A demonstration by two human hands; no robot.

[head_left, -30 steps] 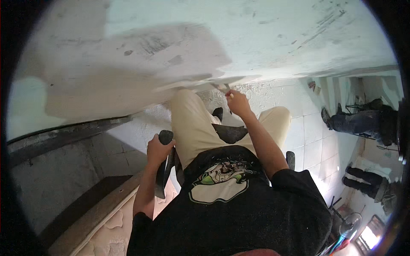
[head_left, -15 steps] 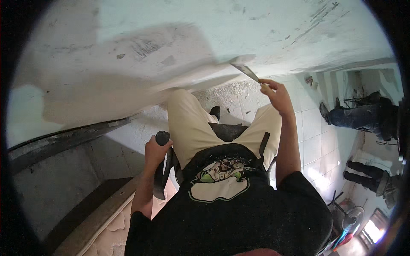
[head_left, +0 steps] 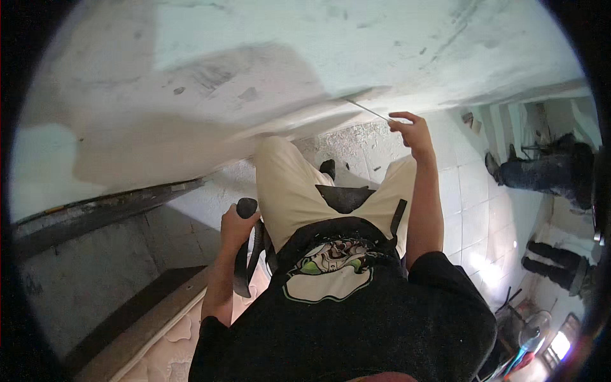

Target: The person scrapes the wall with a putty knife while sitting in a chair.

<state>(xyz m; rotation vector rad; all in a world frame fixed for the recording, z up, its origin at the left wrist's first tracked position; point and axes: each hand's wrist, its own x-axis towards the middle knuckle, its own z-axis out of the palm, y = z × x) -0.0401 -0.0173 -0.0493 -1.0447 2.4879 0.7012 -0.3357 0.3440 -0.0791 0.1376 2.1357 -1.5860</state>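
Note:
My right hand (head_left: 415, 134) is closed on the handle of a putty knife (head_left: 367, 109), held out in front of my right knee. Its thin blade shows almost edge-on, with the tip at or very near the pale, patchy wall (head_left: 286, 70); I cannot tell whether they touch. Low on my left, my left hand (head_left: 235, 228) is wrapped round the front end of a black curved piece (head_left: 246, 207) that looks like a chair armrest. I am seated, my knees apart and close to the wall.
Pale crumbs and flakes (head_left: 353, 143) litter the floor by the wall's foot. A mattress (head_left: 168, 347) lies low on the left, near a dark ledge (head_left: 108, 207). Two other people's legs (head_left: 538, 173) and a fan (head_left: 533, 330) are on the right.
The putty knife's blade has turned from showing its flat side to nearly edge-on, as my right wrist rolled. My left hand keeps its grip. The whole view has shifted slightly.

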